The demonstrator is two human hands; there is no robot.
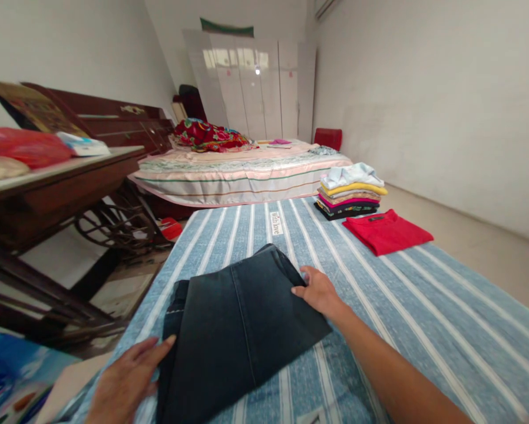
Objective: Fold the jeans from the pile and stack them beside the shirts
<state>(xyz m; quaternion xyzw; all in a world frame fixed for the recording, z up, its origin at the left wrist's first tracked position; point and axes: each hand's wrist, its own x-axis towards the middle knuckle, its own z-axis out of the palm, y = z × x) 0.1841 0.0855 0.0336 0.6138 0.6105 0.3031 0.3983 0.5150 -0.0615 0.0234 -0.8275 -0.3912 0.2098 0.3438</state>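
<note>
A pair of dark blue jeans point(222, 318), folded over on itself, lies on the blue-and-white striped bed cover point(348, 268). My right hand point(318, 291) pinches the right edge of the jeans, thumb on top and the other fingers partly beneath the cloth. At the left edge, my left hand point(129, 377) grips the fabric between thumb and fingers; some of those fingertips are hidden. A folded red shirt point(388, 232) rests on the cover to the right, beyond my right hand. Behind it stands a stack of folded clothes point(350, 193) in several colours.
Along the left side is a sewing machine table point(61, 168) with a red plastic bag point(26, 147) on it. A second bed point(247, 176) with a red floral blanket point(211, 136) stands farther back, before a white wardrobe point(255, 88). A blue printed package point(17, 377) sits at lower left.
</note>
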